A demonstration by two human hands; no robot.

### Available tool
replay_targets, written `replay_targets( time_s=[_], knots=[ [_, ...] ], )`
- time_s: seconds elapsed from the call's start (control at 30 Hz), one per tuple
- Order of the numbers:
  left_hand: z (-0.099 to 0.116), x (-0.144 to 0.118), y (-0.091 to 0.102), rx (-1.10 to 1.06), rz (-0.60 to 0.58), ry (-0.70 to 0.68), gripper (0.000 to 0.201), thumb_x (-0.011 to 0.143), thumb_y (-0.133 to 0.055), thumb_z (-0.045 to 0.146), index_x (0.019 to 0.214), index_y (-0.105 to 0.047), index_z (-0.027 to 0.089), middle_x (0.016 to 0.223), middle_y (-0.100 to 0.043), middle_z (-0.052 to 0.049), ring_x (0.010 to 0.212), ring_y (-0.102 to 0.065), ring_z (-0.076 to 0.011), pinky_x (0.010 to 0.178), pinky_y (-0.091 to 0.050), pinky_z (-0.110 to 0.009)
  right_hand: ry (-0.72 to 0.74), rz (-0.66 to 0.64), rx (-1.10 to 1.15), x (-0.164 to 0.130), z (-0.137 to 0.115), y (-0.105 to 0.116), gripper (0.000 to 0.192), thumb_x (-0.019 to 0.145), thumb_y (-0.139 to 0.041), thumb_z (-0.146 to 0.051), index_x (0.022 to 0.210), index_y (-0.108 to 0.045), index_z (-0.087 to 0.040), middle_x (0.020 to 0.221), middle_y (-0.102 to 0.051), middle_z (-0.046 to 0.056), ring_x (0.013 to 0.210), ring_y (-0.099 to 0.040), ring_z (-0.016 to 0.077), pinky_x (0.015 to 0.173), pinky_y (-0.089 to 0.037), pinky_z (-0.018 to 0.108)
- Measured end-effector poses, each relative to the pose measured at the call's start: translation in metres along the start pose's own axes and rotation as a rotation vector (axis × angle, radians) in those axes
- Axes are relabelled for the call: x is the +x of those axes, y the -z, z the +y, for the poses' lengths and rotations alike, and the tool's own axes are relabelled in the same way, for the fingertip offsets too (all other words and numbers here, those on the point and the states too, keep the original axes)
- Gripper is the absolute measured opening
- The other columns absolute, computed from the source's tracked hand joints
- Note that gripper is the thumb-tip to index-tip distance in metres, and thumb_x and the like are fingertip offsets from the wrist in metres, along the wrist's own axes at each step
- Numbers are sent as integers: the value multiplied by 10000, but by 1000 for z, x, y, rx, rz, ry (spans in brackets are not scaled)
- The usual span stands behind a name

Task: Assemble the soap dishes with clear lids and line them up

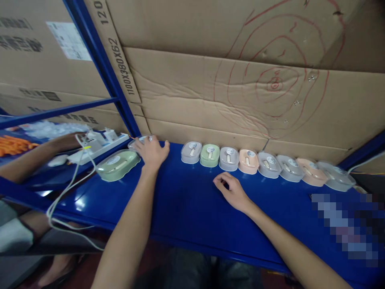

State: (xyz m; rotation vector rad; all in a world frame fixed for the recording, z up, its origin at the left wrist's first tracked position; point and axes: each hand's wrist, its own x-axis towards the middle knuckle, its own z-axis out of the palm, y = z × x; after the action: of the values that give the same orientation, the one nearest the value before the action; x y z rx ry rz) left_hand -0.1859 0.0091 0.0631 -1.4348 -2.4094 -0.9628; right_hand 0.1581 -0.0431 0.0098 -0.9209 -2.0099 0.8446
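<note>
Grey case [138, 142] sits at the back of the blue shelf [186, 200], close to the upright blue post [120, 92], and your left hand [152, 151] lies flat over it with fingers spread, touching it rather than closed around it. Just beside it on the left rests a green case [118, 164], tilted toward the shelf edge. Your right hand [233, 190] rests on the bare shelf with fingers loosely curled, holding nothing, a little in front of the row of cases [264, 164] in grey, green and peach that stand side by side along the cardboard wall [225, 92]. To the far left, another person's arm [39, 154] reaches toward a white power strip [99, 144] with white cables [69, 188] hanging down.
</note>
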Motion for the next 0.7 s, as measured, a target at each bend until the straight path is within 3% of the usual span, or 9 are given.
replay_targets(
  time_s=[0.07, 0.13, 0.27, 0.33, 0.43, 0.53, 0.7],
  knots=[
    [-13, 4, 17, 20, 25, 45, 582, 979, -625, 560, 1349, -695, 117, 1569, -589, -315, 1594, -281, -621, 1211, -210, -862, 6, -5, -1, 0, 0, 0, 356, 1102, -585, -542, 980, -751, -253, 1034, -752, 80, 914, -704, 239, 876, -560, 420],
    [-35, 9, 34, 37, -24, 64, 661, 943, -666, 637, 1351, -691, 118, 1531, -620, -283, 1562, -323, -645, 1198, -204, -868, 16, -8, -4, -1, 1, 0, 358, 1106, -579, -541, 981, -751, -253, 1042, -753, 81, 936, -709, 243, 888, -559, 422],
    [-89, 13, 61, 79, -36, 168, 746, 763, -811, 731, 1277, -679, 206, 1466, -663, -190, 1601, -212, -685, 1163, -291, -854, 18, -9, -12, 0, 2, -1, 348, 1101, -592, -541, 979, -753, -257, 1037, -753, 81, 929, -708, 248, 882, -555, 429],
    [-107, 9, 67, 149, -97, 225, 766, 707, -846, 741, 1236, -664, 218, 1427, -689, -171, 1582, -240, -702, 1127, -344, -859, 15, -7, -13, 0, 3, -2, 349, 1096, -599, -545, 975, -756, -257, 1027, -751, 80, 916, -709, 248, 874, -554, 429],
    [-115, -4, 70, 306, -203, 242, 750, 743, -826, 701, 1270, -661, 193, 1478, -656, -224, 1496, -405, -692, 1113, -386, -832, 10, 3, -22, 2, 3, -4, 353, 1093, -601, -544, 973, -758, -252, 1020, -749, 83, 910, -708, 246, 868, -552, 428],
    [-113, -22, 68, 429, -175, 236, 808, 762, -782, 739, 1361, -626, 221, 1561, -593, -255, 1452, -491, -660, 1119, -420, -796, 13, 8, -17, 2, 3, -4, 353, 1093, -604, -543, 977, -757, -247, 1015, -745, 84, 910, -707, 241, 860, -555, 419],
    [-118, -37, 65, 341, -240, 245, 1031, 708, -778, 780, 1551, -472, 272, 1489, -638, -273, 1306, -657, -614, 1013, -557, -710, 15, 9, -13, 2, 3, -4, 359, 1095, -605, -553, 986, -759, -248, 1023, -748, 80, 919, -711, 231, 854, -558, 401]
  ],
)
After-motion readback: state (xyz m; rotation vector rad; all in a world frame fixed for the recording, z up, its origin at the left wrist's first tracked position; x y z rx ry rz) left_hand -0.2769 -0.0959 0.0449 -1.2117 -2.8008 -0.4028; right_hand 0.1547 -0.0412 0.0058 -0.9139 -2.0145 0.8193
